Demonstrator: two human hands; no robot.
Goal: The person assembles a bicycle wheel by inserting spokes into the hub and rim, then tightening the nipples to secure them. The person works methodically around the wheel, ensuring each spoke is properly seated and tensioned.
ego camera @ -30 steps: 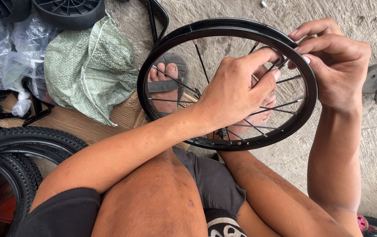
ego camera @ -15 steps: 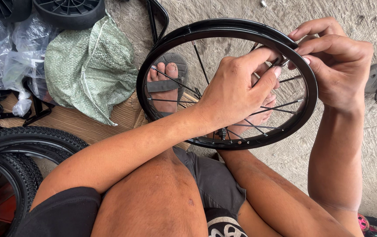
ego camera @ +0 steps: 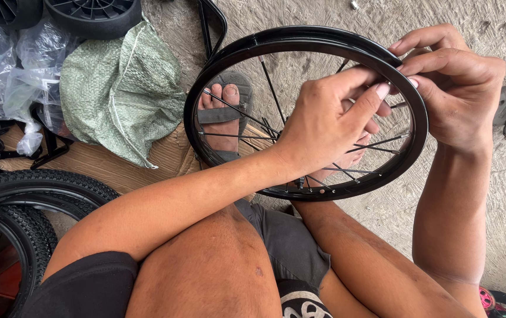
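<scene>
Rim [ego camera: 300, 36] stands propped on edge before our knees, over the concrete floor [ego camera: 500, 224], one sandalled foot [ego camera: 225, 101] showing through its spokes [ego camera: 235, 135]. Against the frames just before, almost nothing has shifted: both hands sit at the same upper right spot. Our left hand [ego camera: 323, 121] reaches through, fingers pinched at the rim's inner edge; our right hand [ego camera: 453, 88] clamps the rim from outside. We judge the work is fine and local, at one spoke end. A green sack [ego camera: 117, 88] and tyres [ego camera: 35, 188] lie to our left.
</scene>
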